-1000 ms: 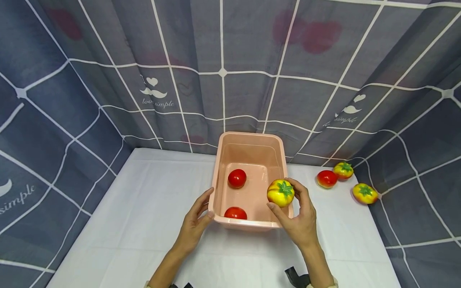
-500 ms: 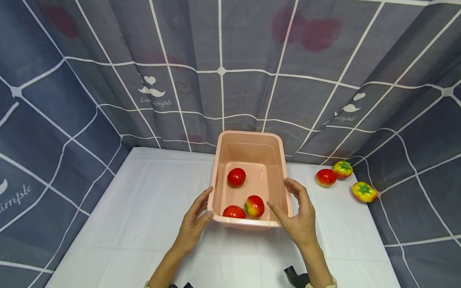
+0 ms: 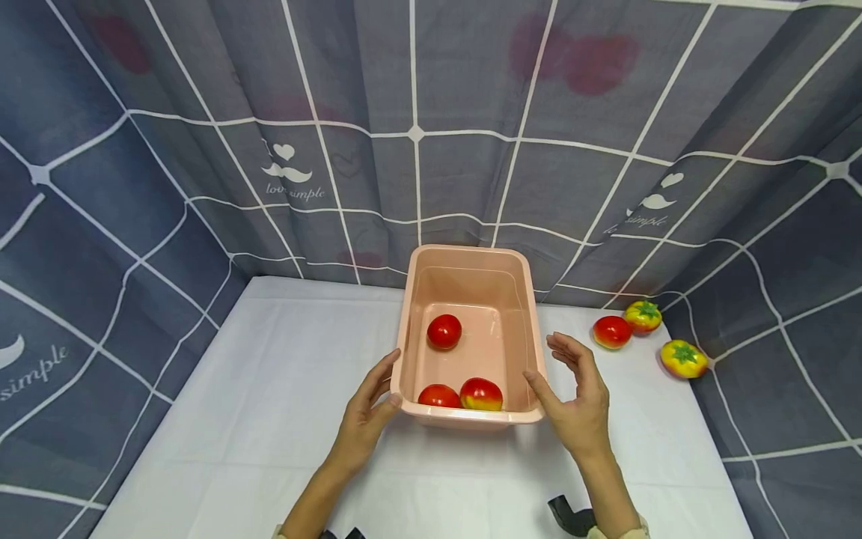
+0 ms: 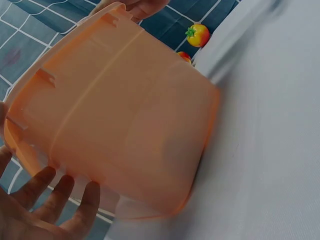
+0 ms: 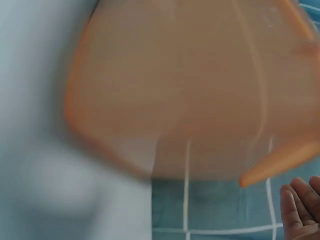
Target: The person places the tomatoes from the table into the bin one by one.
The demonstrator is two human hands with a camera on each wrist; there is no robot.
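A peach-coloured plastic bin (image 3: 470,286) stands at the middle of the table's far side. Inside lie a red tomato (image 3: 444,332), another red tomato (image 3: 441,396) at the near wall, and beside that one a red-and-yellow tomato (image 3: 481,394). My left hand (image 3: 364,421) grips the bin's near left corner, thumb at the rim; the left wrist view has its fingers (image 4: 60,197) along the outer wall. Just outside the right rim is my right hand (image 3: 581,404), holding nothing, its thumb close by the rim. Its fingers (image 5: 300,200) show beside the bin in the right wrist view.
On the right of the white-covered table (image 3: 303,352) lie a red tomato (image 3: 611,332) and two yellow-and-red ones with green tops, one behind (image 3: 643,317) and one nearer (image 3: 683,359). A grey-blue checked curtain (image 3: 377,180) closes in the back and sides.
My right hand has let go of the yellow-and-red tomato, which dropped into the bin and rolled against the near wall. The hand has then shifted right, off the rim. The left hand stays put.
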